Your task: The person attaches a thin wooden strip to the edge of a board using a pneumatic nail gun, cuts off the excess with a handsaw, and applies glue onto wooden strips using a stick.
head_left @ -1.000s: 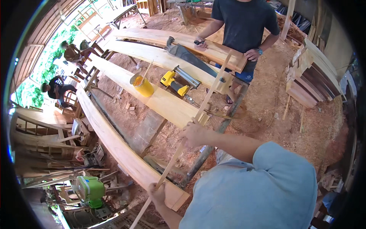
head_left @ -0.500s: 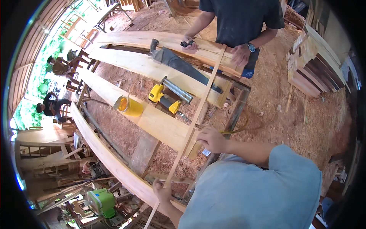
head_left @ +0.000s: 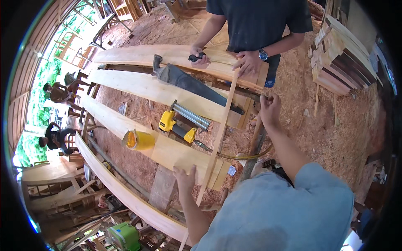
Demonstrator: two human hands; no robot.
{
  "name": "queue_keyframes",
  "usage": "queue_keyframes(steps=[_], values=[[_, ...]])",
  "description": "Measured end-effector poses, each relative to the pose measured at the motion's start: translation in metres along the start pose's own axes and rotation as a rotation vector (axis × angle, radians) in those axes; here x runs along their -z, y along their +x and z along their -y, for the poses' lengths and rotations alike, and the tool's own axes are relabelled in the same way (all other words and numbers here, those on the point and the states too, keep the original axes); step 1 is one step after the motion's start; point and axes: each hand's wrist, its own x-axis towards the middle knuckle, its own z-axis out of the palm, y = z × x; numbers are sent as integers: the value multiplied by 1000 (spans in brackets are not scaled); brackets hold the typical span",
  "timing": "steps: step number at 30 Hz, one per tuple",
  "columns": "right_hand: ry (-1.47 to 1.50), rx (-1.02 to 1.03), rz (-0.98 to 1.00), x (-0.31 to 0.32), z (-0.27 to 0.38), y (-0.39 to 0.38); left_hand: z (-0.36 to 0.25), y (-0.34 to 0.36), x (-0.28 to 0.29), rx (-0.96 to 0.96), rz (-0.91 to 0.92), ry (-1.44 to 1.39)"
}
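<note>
My left hand [head_left: 185, 178] is open, fingers apart, just over the edge of a middle plank [head_left: 180, 157], left of a long thin wooden strip [head_left: 219, 144]. The strip lies slantwise across several long pale planks. My right hand [head_left: 270, 109] has its fingers curled in, near the far end of the dark frame rail [head_left: 256, 144]; what they hold, if anything, is hidden. A yellow nail gun [head_left: 178, 129] and a handsaw [head_left: 194, 85] lie between my hands and the co-worker. On the middle plank rests a yellow pot [head_left: 144, 141].
Opposite me a co-worker holds a small black tool [head_left: 196, 57] in one hand; the other hand [head_left: 250, 62] touches the strip's far end. A hose [head_left: 247, 157] trails across the rail. Stacked boards [head_left: 345, 62] stand at right, a green machine [head_left: 124, 236] at lower left.
My right hand has left the strip and moved far and right to the rail. The left hand has let go of the strip's near part and moved farther away, over the plank.
</note>
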Motion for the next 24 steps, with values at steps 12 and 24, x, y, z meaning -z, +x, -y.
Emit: queue_keyframes(steps=[12, 24], values=[[-258, 148, -260, -50, -24, 30, -25, 3, 18, 61, 330, 189], [-234, 103, -65, -47, -35, 23, -32, 23, 13, 120, 326, 195]])
